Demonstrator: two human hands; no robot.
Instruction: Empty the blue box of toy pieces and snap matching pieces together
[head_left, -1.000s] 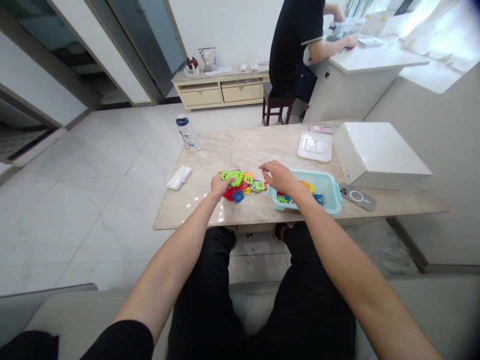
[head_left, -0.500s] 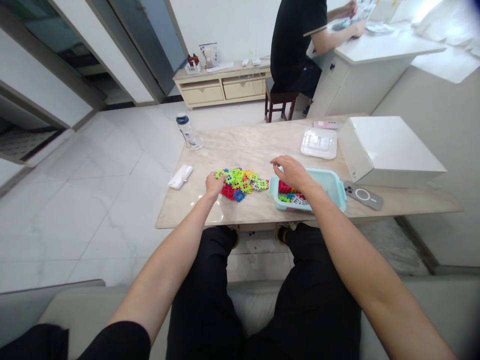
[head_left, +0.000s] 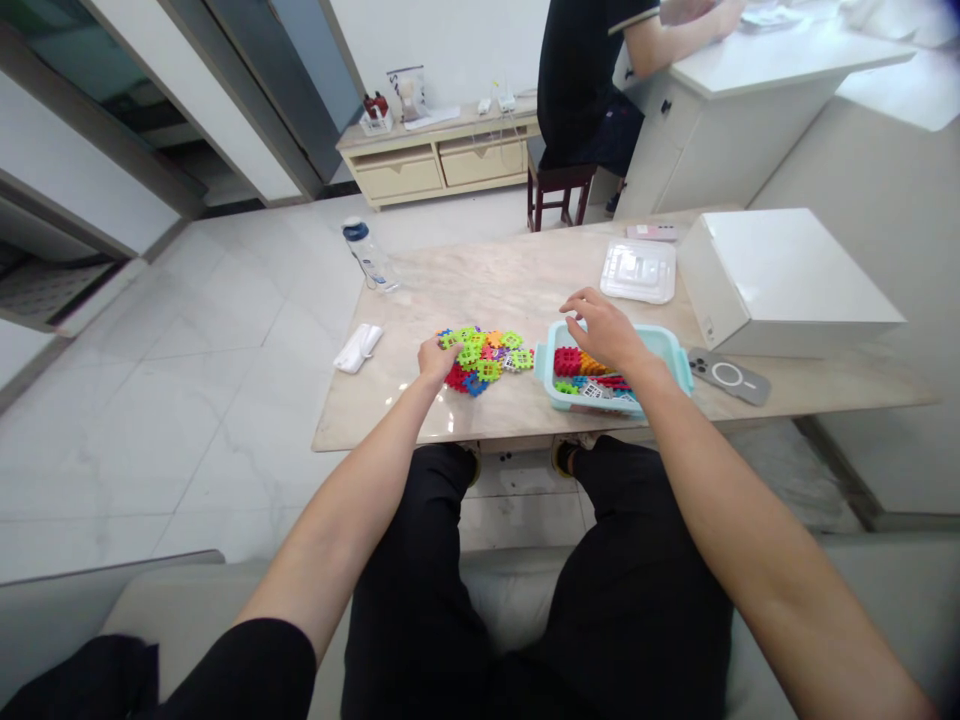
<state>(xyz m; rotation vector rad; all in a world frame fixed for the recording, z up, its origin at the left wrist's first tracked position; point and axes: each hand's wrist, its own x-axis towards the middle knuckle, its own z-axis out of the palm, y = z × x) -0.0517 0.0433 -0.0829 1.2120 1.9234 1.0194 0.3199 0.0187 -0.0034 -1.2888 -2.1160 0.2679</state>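
Note:
A pile of colourful plastic interlocking pieces [head_left: 484, 358] lies on the marble table [head_left: 525, 280]. My left hand [head_left: 437, 356] rests at the pile's left edge, its fingers curled on the pieces. Just to the right stands a light blue plastic bin [head_left: 671, 350] with more coloured pieces [head_left: 581, 372] inside. My right hand [head_left: 607, 330] hovers over the bin with its fingers bent and slightly apart, and I see nothing in it.
A white box [head_left: 787, 280], a clear lid [head_left: 640, 270], a pink phone [head_left: 651, 232] and a dark phone [head_left: 729, 376] lie on the right. A water bottle [head_left: 366, 254] and a white cloth [head_left: 358, 347] sit on the left. Another person [head_left: 592, 80] sits at a far desk.
My right hand moved from the gap between pile and bin to above the bin. The view shifted slightly downward. My left hand stayed at the pile.

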